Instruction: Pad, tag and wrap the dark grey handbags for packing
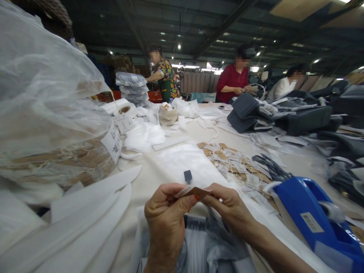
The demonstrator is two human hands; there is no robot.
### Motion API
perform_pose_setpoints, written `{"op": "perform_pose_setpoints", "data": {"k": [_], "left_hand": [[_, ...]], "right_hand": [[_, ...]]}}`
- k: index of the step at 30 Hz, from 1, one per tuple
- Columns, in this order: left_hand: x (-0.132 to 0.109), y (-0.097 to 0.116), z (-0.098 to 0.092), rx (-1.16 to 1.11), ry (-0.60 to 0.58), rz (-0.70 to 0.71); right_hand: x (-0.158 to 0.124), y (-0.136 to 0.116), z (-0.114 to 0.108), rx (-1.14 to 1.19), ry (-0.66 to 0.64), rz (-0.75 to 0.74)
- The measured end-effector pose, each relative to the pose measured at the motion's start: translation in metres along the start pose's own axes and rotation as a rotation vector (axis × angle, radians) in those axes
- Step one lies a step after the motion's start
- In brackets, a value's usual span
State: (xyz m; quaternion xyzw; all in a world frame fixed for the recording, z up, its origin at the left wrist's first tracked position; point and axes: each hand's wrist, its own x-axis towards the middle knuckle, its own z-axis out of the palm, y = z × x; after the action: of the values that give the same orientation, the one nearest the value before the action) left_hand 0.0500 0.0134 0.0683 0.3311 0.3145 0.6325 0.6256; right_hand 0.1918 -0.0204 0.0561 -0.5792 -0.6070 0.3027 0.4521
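Note:
A brown cardboard tag (196,193) is pinched in my left hand (167,218), with thin white pieces beside it between the fingers. My right hand (233,206) grips the tag's other edge, thumb and fingers pressed together. Just beyond the fingertips, a small dark tab (187,176) shows against a white sheet (184,161). Below both hands lies a dark grey item in clear plastic with white padding (196,242); my hands and wrists cover part of it. To the right, a heap of brown tags with white strings (227,157) spreads over the table.
A blue tape dispenser (304,212) and dark straps (270,167) are at right. Dark grey bags (250,113) pile up beyond. At left stand a large clear plastic sack of tags (57,159) and white foam pieces (93,223). Several people work across the table.

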Motion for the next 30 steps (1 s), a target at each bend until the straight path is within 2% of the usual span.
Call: {"op": "perform_pose_setpoints", "data": {"k": [2, 4, 6, 8, 10, 12, 15, 17, 19, 21, 23, 26, 28, 29, 30], "left_hand": [[-0.001, -0.003, -0.001, 0.056, -0.035, -0.031], [-0.001, -0.008, -0.002, 0.181, -0.105, -0.054], [0.001, -0.014, -0.004, 0.435, -0.183, -0.037], [0.004, -0.020, -0.006, 0.785, -0.264, 0.026], [0.007, -0.025, -0.008, 1.095, -0.372, 0.101], [0.009, -0.028, -0.009, 1.267, -0.488, 0.158], [0.011, -0.032, -0.012, 1.356, -0.582, 0.196], [0.011, -0.034, -0.013, 1.376, -0.618, 0.195], [0.012, -0.036, -0.014, 1.389, -0.634, 0.197], [0.012, -0.036, -0.014, 1.399, -0.624, 0.205], [0.012, -0.035, -0.013, 1.419, -0.607, 0.204], [0.012, -0.034, -0.012, 1.443, -0.590, 0.189], [0.012, -0.033, -0.011, 1.410, -0.574, 0.172], [0.012, -0.033, -0.011, 1.385, -0.563, 0.166], [0.012, -0.033, -0.011, 1.362, -0.554, 0.161]], "right_hand": [[0.003, 0.004, 0.002, 0.097, 0.066, 0.164], [0.006, 0.006, 0.002, 0.200, 0.126, 0.269], [0.009, 0.008, 0.001, 0.306, 0.184, 0.305], [0.012, 0.010, -0.001, 0.363, 0.239, 0.335], [0.016, 0.017, -0.003, 0.315, 0.268, 0.376], [0.020, 0.028, -0.004, 0.214, 0.268, 0.402], [0.027, 0.051, -0.005, 0.072, 0.225, 0.420], [0.032, 0.063, -0.006, -0.025, 0.142, 0.442], [0.035, 0.066, -0.012, -0.110, 0.064, 0.464], [0.030, 0.056, -0.023, -0.181, 0.055, 0.469], [0.010, 0.036, -0.037, -0.250, 0.122, 0.432], [-0.055, 0.007, -0.045, -0.284, 0.245, 0.326], [-0.113, 0.000, -0.038, -0.226, 0.201, 0.343], [-0.142, 0.002, -0.030, -0.211, 0.140, 0.368], [-0.167, 0.007, -0.020, -0.191, 0.131, 0.395]]}}
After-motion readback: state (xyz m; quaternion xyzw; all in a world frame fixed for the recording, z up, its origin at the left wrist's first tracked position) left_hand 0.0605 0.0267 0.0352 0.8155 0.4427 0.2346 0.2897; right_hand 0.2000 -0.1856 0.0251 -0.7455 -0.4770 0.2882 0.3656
